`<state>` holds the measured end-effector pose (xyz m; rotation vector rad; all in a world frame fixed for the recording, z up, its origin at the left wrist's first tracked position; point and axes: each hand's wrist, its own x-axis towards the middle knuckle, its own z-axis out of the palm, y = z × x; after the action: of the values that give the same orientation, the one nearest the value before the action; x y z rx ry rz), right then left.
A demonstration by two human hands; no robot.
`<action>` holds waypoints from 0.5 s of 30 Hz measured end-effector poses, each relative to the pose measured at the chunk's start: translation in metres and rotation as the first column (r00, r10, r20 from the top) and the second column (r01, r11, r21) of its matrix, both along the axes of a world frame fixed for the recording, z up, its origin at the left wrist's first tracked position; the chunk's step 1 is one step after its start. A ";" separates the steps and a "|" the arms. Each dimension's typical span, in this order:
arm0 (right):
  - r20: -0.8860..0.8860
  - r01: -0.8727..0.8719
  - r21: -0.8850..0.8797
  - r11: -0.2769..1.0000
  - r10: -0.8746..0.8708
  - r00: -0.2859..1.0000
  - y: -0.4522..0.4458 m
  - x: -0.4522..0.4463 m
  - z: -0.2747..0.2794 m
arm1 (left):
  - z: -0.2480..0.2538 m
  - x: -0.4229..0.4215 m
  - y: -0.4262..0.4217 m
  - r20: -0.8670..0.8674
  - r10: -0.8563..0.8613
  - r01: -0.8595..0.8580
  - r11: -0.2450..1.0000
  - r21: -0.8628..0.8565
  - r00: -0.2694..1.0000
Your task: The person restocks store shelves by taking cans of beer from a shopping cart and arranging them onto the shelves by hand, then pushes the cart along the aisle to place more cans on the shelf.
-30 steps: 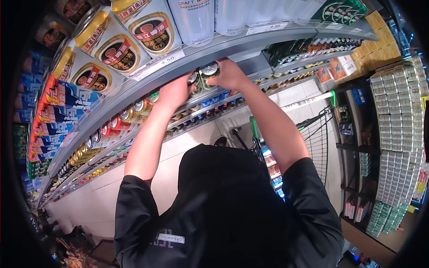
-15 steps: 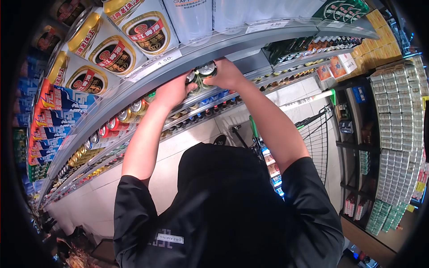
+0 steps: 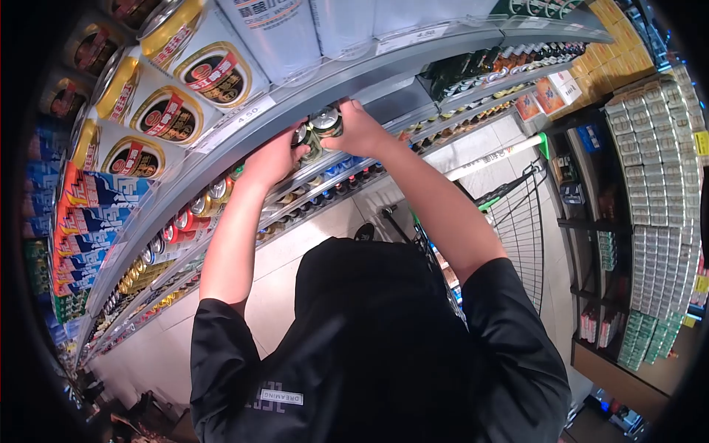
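Both of my hands reach under the edge of the upper shelf, onto the shelf below it. My right hand (image 3: 362, 133) curls its thumb and fingers around a dark-topped drink can (image 3: 326, 124) with a silver lid. Close beside it, my left hand (image 3: 275, 159) is closed on another can (image 3: 301, 136), its thumb lying along the can's near side. The two cans stand side by side between my hands. My left fingertips are partly hidden behind that can and under the shelf edge.
Large white-and-gold beer cans (image 3: 216, 77) line the upper shelf (image 3: 310, 85) above my hands. Red cans (image 3: 181, 224) stand lower left. A shopping cart (image 3: 509, 229) is at my right, beyond it stacked can packs (image 3: 657, 162). Yellow boxes (image 3: 617, 44) stand far right.
The view has shifted slightly, so shelf and hands appear a little further left. Both hands keep their hold on the cans between them.
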<state>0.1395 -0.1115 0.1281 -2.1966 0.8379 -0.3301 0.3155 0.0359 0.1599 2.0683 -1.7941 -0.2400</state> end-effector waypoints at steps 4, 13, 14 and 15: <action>0.213 0.097 -0.071 0.993 -0.080 0.974 0.027 -0.053 0.008 | 0.031 -0.038 0.005 -0.169 0.216 -0.176 0.959 0.221 0.962; 0.006 0.503 0.289 0.815 -0.527 0.850 0.161 -0.280 -0.012 | -0.032 -0.215 -0.006 -0.201 -0.538 0.480 0.833 -0.273 0.819; -0.005 0.589 0.323 0.741 -0.620 0.784 0.177 -0.305 -0.020 | -0.042 -0.235 -0.009 -0.243 -0.618 0.569 0.785 -0.245 0.748; -0.030 0.672 0.280 0.686 -0.693 0.720 0.192 -0.330 -0.040 | -0.049 -0.255 -0.011 -0.270 -0.675 0.634 0.738 -0.233 0.686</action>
<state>-0.1901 0.0805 0.0879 -1.5228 1.5558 -0.6158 0.0609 0.0251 0.1111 1.1166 -2.1793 -0.6252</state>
